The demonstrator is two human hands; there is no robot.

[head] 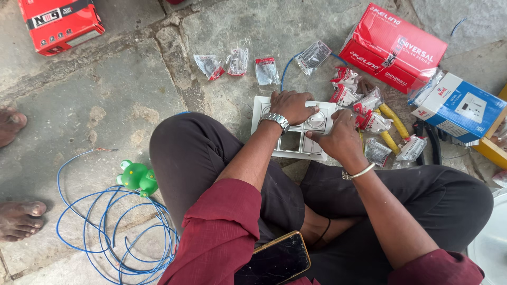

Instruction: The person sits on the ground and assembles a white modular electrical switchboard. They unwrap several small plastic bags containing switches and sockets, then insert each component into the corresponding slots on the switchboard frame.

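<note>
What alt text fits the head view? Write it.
Seated on a stone floor, a person presses the left hand and right hand onto a white switch plate, with small packets, red boxes and blue wire around.

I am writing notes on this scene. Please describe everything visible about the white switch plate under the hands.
The white switch plate looks like plastic and lies flat on the stone floor in front of the seated person's knees. It has a round dial module, fitted modules and at least one empty rectangular slot. The left hand presses its top edge; the right hand covers its right side.
</note>
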